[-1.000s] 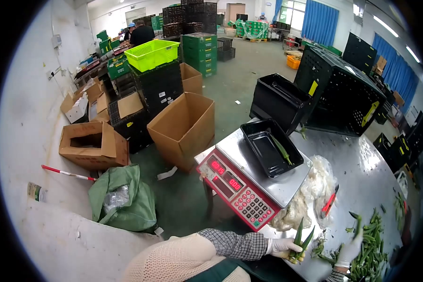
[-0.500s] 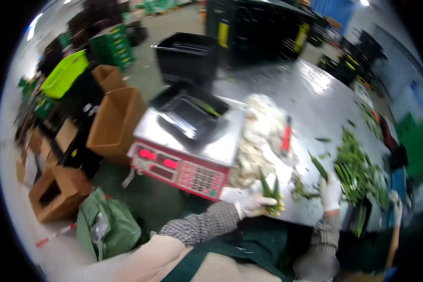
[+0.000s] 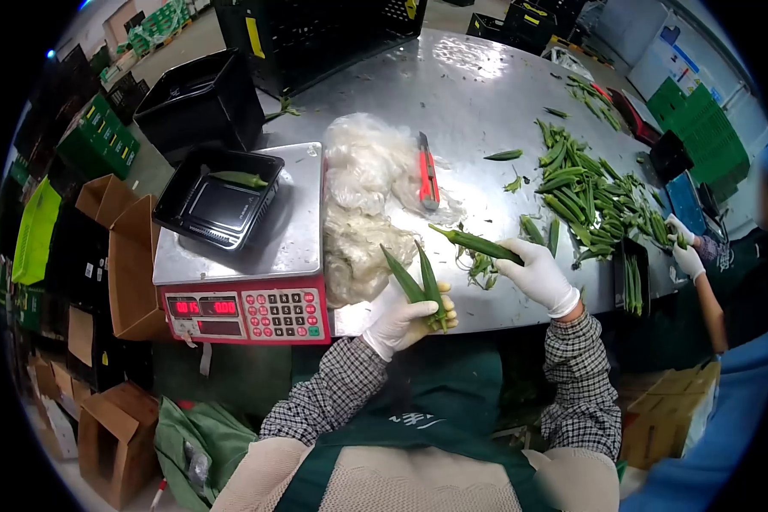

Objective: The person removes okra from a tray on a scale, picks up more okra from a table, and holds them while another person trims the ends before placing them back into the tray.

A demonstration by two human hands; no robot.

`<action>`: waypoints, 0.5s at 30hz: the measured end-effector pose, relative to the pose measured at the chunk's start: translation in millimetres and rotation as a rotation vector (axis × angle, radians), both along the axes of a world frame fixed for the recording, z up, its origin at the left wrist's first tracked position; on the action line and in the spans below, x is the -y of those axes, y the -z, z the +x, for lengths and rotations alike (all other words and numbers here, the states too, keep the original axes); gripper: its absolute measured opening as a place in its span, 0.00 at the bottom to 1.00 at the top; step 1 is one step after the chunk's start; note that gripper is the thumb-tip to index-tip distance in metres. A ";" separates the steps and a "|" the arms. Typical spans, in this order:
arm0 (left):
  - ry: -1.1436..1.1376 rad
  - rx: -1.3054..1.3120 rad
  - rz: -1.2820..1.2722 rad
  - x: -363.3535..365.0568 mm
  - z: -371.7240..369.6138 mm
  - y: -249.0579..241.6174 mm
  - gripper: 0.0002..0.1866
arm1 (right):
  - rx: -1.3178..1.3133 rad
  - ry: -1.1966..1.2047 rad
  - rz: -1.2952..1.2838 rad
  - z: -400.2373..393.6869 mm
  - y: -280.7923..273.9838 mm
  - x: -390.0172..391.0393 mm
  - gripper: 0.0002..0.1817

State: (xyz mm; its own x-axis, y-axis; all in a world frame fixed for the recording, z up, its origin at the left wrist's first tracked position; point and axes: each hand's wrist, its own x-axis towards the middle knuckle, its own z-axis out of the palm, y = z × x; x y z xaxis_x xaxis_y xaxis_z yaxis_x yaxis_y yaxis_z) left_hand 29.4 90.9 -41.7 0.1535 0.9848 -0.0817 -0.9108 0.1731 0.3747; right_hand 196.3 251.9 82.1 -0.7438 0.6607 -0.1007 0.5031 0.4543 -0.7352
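Observation:
My left hand [image 3: 408, 320], in a white glove, grips two okra pods [image 3: 418, 277] that point upward near the table's front edge. My right hand [image 3: 538, 273], also gloved, holds a single okra pod [image 3: 476, 243] pointing left. A heap of okra [image 3: 589, 192] lies on the steel table [image 3: 469, 94] to the right of my hands. To the left a scale [image 3: 247, 282] carries a black tray [image 3: 220, 207] with one okra pod [image 3: 239, 178] in it.
Crumpled plastic bags [image 3: 363, 213] and a red box cutter [image 3: 427, 179] lie between the scale and the okra. Black crates [image 3: 200, 98] stand at the table's far left. Another person's gloved hands [image 3: 687, 252] work at the right edge. Cardboard boxes [image 3: 124, 256] stand on the floor at left.
The view has swung right and down onto the table. My right hand has lifted a single okra pod off the heap and brought it toward my left hand, which still holds its pods.

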 end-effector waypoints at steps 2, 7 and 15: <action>-0.004 0.007 0.001 -0.2 0.5 -1.9 0.19 | -0.030 -0.008 -0.189 0.0 -6.7 1.3 0.15; -0.001 0.008 -0.021 0.4 -0.5 3.3 0.22 | -0.146 -0.131 0.211 1.8 4.9 16.9 0.12; 0.084 0.120 0.091 0.5 -4.7 9.7 0.33 | -0.045 -0.421 0.815 -16.5 6.6 20.1 0.11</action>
